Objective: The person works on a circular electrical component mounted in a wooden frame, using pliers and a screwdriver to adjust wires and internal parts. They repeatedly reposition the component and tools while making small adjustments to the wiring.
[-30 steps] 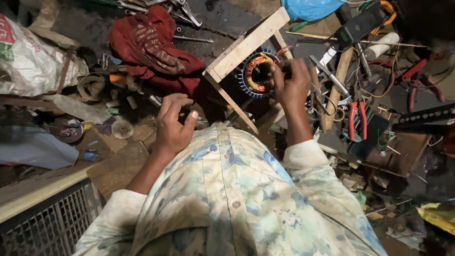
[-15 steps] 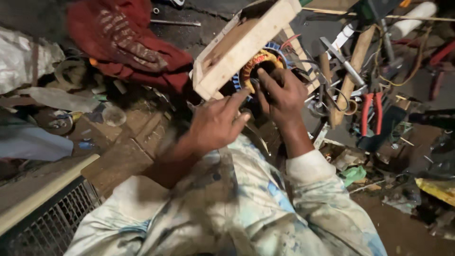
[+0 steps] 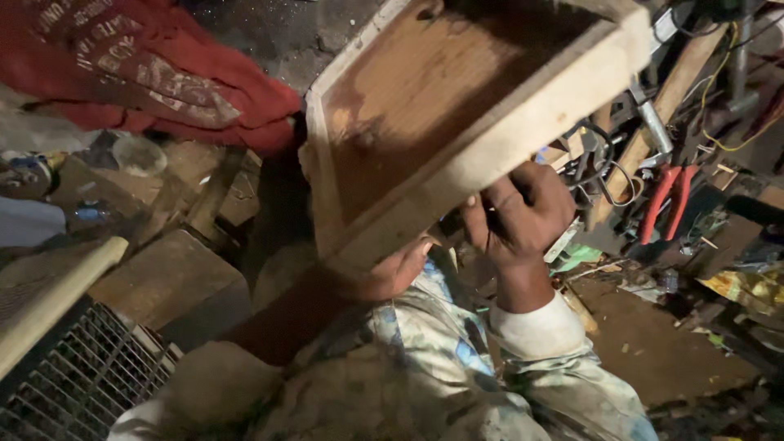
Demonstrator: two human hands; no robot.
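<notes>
Head view: wooden frame point(image 3: 457, 122) now fills the shot, much closer than before; left hand point(image 3: 392, 273) and right hand point(image 3: 518, 212) grasp its lower edge above a cluttered dirt floor point(image 3: 653, 343).

Wooden tray point(image 3: 457, 114) at centre, tilted, in front of both hands. Left hand point(image 3: 392, 273) under its lower edge; right hand point(image 3: 518, 212) just right of it, touching the rim. Cloth point(image 3: 147, 73) lies left of the tray. Pliers point(image 3: 665, 196) right of the right hand. Wire grille point(image 3: 82, 384) at lower left.
</notes>
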